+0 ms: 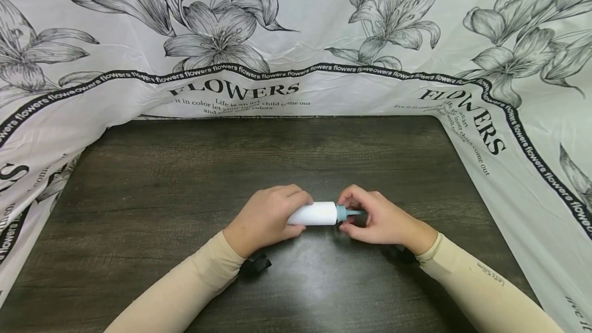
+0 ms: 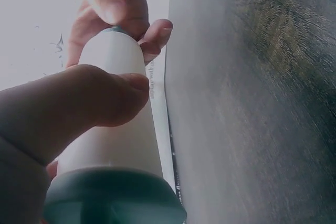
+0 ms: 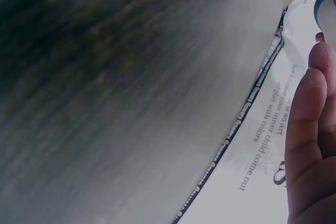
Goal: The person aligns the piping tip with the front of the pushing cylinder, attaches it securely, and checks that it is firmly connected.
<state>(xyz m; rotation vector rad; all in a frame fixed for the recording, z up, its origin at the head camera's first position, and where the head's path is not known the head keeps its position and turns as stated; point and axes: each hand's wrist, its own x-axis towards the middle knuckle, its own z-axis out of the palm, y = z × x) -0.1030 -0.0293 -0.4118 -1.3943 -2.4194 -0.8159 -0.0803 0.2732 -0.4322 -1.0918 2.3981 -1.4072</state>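
A white bottle (image 1: 316, 213) lies sideways just above the dark table, its teal nozzle cap (image 1: 342, 213) pointing right. My left hand (image 1: 270, 215) grips the bottle's body from the left. The left wrist view shows the thumb across the white bottle (image 2: 113, 145), with a dark teal base (image 2: 115, 198) at the near end. At the other end, my right hand (image 1: 381, 217) pinches the teal cap between thumb and fingers, and the thin tip runs toward the palm. In the right wrist view, part of the right hand (image 3: 310, 140) and a sliver of the bottle (image 3: 328, 19) appear at the edge.
The dark wood-grain table (image 1: 185, 163) spreads around both hands. A white cloth (image 1: 324, 24) printed with grey flowers and lettering hangs behind it and along both sides. Black straps (image 1: 255, 263) show beneath the wrists.
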